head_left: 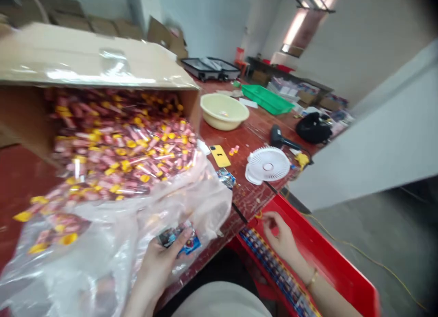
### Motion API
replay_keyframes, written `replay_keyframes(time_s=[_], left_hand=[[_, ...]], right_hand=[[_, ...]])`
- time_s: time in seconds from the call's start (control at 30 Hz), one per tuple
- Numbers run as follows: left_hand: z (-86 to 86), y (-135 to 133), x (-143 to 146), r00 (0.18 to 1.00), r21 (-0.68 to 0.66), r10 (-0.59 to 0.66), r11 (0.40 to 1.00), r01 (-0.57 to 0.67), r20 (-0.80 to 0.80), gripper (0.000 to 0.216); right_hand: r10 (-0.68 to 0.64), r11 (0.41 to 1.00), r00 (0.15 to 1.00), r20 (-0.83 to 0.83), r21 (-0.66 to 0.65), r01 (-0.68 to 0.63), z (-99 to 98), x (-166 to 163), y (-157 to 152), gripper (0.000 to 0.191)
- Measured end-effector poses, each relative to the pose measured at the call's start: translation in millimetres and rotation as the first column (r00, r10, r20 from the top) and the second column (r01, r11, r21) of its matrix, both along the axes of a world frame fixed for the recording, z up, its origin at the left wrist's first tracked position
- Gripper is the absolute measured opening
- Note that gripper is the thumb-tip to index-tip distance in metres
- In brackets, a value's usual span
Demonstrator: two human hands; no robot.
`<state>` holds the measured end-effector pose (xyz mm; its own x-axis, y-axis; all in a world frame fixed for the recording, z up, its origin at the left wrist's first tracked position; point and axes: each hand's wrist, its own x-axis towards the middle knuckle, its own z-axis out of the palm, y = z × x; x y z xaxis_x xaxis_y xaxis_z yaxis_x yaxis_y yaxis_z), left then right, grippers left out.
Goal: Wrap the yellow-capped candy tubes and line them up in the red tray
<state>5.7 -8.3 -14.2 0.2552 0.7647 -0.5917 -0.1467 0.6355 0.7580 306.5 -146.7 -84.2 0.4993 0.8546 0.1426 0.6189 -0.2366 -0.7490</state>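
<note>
My left hand (160, 257) is closed on a bunch of small blue printed packets (179, 238), held against a clear plastic bag (112, 244). The bag spills from a tipped cardboard box (85, 61) full of pink tubes with yellow caps (126, 143). My right hand (278, 235) reaches into a red crate (325, 257) beside the table edge, fingers curled over a row of blue packets (273, 267) lined up inside; whether it grips one is unclear.
On the red worn table (246, 134) lie a yellow phone (220, 155), a white fan (268, 165), a cream bowl (224, 111), a green tray (267, 99), a black hair dryer (280, 139) and a black bag (313, 127). Grey floor lies right.
</note>
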Motion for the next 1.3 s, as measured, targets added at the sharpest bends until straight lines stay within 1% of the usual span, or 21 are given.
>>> replay_keyframes(time_s=[0.03,0.07,0.1,0.13,0.2,0.27,0.3,0.37,0.43,0.5,0.57,0.63,0.7,0.77,0.83,0.87,0.9,0.97,1.0,1.13,1.3], left_hand=[[1.2,2,-4,1.000,0.005,0.029,1.000,-0.029,-0.002,0.037],[2.5,4,-7,0.998,0.014,0.060,0.998,-0.060,-0.005,0.036],[3.8,5,-11,0.996,0.027,0.090,0.996,-0.090,-0.005,0.035],[5.0,6,-14,0.993,0.039,0.117,0.992,-0.117,-0.002,0.034],[7.7,7,-19,0.987,0.046,0.157,0.986,-0.158,0.013,0.034],[10.9,7,-23,0.981,0.034,0.191,0.981,-0.192,0.027,0.035],[12.8,7,-25,0.977,0.020,0.210,0.977,-0.211,0.028,0.035],[16.5,7,-29,0.974,-0.017,0.227,0.974,-0.227,0.026,0.037],[18.5,8,-32,0.977,-0.052,0.214,0.976,-0.213,0.021,0.038],[17.2,9,-35,0.980,-0.050,0.197,0.979,-0.195,0.021,0.035],[13.3,10,-37,0.983,-0.025,0.182,0.983,-0.181,0.023,0.032],[8.8,11,-36,0.989,-0.016,0.148,0.989,-0.148,0.018,0.033],[6.2,12,-34,0.994,-0.017,0.112,0.994,-0.112,0.010,0.035],[6.6,13,-31,0.997,-0.012,0.081,0.997,-0.081,-0.002,0.035],[9.1,14,-28,0.998,-0.003,0.057,0.998,-0.057,-0.011,0.038],[10.5,15,-27,0.999,0.003,0.053,0.999,-0.053,-0.008,0.039],[11.6,16,-27,0.998,0.006,0.056,0.998,-0.056,0.005,0.040],[12.1,16,-27,0.997,0.015,0.067,0.998,-0.067,0.040,0.039],[11.5,16,-28,0.997,0.026,0.062,0.998,-0.063,0.045,0.037],[6.9,14,-29,1.000,0.107,0.020,0.994,-0.018,-0.024,0.030],[7.1,12,-25,0.995,0.151,0.094,0.984,-0.090,-0.021,0.025]], right_hand=[[0.172,0.979,0.983,0.063,0.096,-0.178,14.2,-21,40,0.024],[0.298,0.933,0.947,0.121,0.172,-0.315,28.1,-44,79,0.021],[0.378,0.885,0.910,0.170,0.220,-0.410,40.7,-68,118,0.019],[0.442,0.854,0.875,0.198,0.205,-0.478,51.2,-91,154,0.018],[0.496,0.854,0.852,0.169,0.086,-0.514,63.1,-132,218,0.018],[0.505,0.860,0.855,0.120,0.021,-0.511,63.0,-162,267,0.021],[0.502,0.863,0.860,0.087,0.002,-0.504,59.7,-173,284,0.023],[0.487,0.873,0.873,0.006,-0.005,-0.487,50.7,-185,303,0.025],[0.456,0.890,0.884,-0.101,0.024,-0.456,43.8,-185,306,0.025],[0.420,0.907,0.876,-0.236,0.070,-0.416,42.8,-175,297,0.023],[0.398,0.915,0.829,-0.394,0.102,-0.391,47.4,-160,279,0.024],[0.396,0.910,0.750,-0.529,0.115,-0.399,54.5,-146,257,0.027],[0.386,0.902,0.623,-0.681,0.136,-0.411,60.8,-138,233,0.027],[0.330,0.910,0.405,-0.853,0.173,-0.377,64.3,-138,212,0.020],[0.290,0.918,0.174,-0.941,0.222,-0.330,65.6,-144,196,0.018],[0.298,0.913,0.112,-0.948,0.249,-0.322,66.2,-148,190,0.025],[0.326,0.901,0.104,-0.940,0.275,-0.334,66.9,-151,186,0.034],[0.394,0.871,0.150,-0.907,0.316,-0.376,70.0,-158,181,0.048],[0.423,0.861,0.183,-0.888,0.330,-0.388,72.4,-160,180,0.050],[0.506,0.839,0.299,-0.809,0.382,-0.386,84.7,-163,178,0.040],[0.588,0.789,0.425,-0.688,0.374,-0.486,92.2,-155,173,0.030]])
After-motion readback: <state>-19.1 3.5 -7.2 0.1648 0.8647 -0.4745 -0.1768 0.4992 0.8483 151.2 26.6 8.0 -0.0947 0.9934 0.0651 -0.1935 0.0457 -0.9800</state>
